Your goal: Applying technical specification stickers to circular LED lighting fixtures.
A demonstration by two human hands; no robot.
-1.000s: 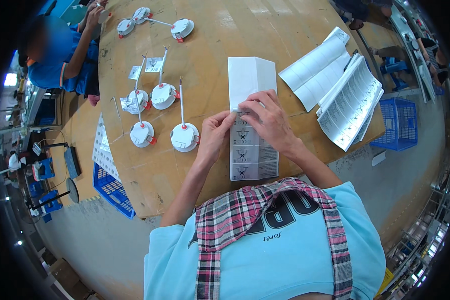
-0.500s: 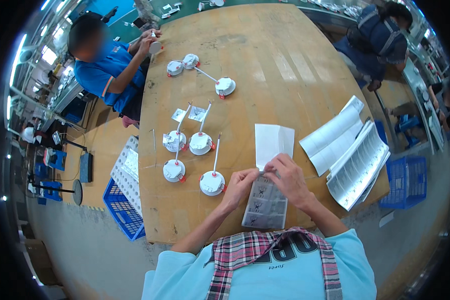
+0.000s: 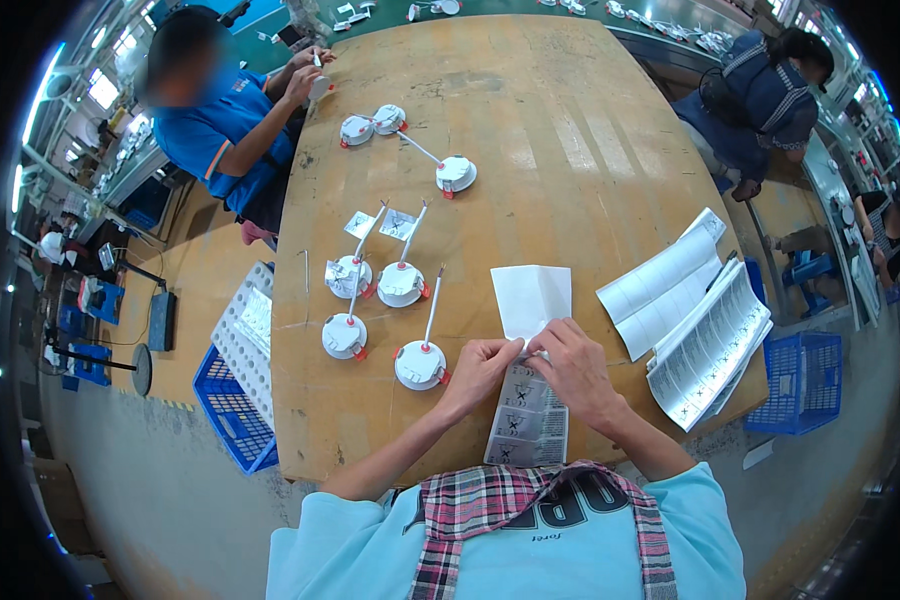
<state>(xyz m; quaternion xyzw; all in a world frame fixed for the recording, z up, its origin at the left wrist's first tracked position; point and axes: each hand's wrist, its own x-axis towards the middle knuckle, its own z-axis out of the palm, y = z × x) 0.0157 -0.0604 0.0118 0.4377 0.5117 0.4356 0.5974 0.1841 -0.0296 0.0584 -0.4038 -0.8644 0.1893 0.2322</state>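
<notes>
A strip of printed labels lies at the near edge of the table, its blank white part stretching away beyond my fingers. My left hand pinches the strip's left edge between thumb and forefinger. Against it, my right hand is closed on the same strip, fingertips nearly meeting the left ones. Whatever small piece may sit between the fingertips is hidden. To the left stands a round white downlight with a cable rising from it. More of these lamps stand beyond, two with label tags on their cables.
Further label sheets with a dark pen lie at the right. At the far left, a person in blue holds a round white part. Blue crates flank the table, one under a perforated white tray. Another person sits at the far right.
The label strip and my hands appear slightly lower in view, and the blank part has tilted left. My fingers stay pinched on the strip. The camera view has shifted a little.
</notes>
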